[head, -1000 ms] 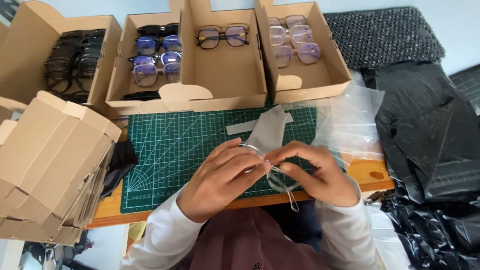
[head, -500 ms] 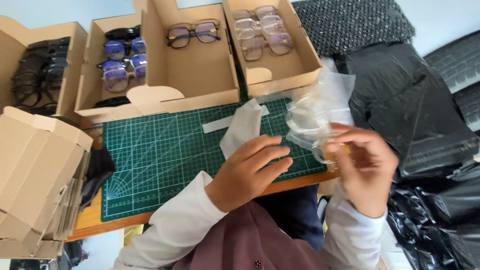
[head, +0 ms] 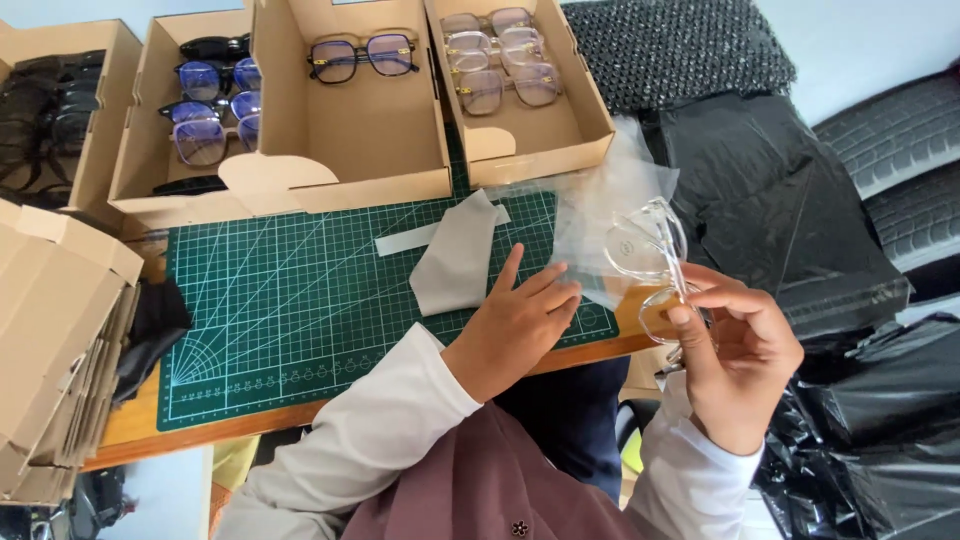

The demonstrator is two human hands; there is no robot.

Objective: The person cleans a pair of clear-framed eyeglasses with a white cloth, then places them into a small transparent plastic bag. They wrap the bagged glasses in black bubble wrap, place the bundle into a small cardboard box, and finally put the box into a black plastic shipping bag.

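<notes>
Up front, the green mat (head: 300,300) lies mostly bare, its near edge running along the wooden worktop (head: 140,425) edge, so open room sits left of the left hand (head: 510,330). Stacked flat cartons (head: 55,340) crowd the left side; black bags (head: 800,230) crowd the right.

Four open boxes line the back: one at far left (head: 60,110) with dark frames I cannot count, one (head: 150,130) with about five pairs, the middle box (head: 350,130) with one pair, the right box (head: 560,120) with three pale pairs. One grey cloth (head: 455,255) lies on the mat, one clear plastic bag (head: 590,215) beside it.

Clear glasses (head: 650,265) hang past the worktop's right corner, pinched at the lower lens by the right hand (head: 740,370). The left hand rests spread and empty on the mat, just below the cloth, near the glasses but apart.
</notes>
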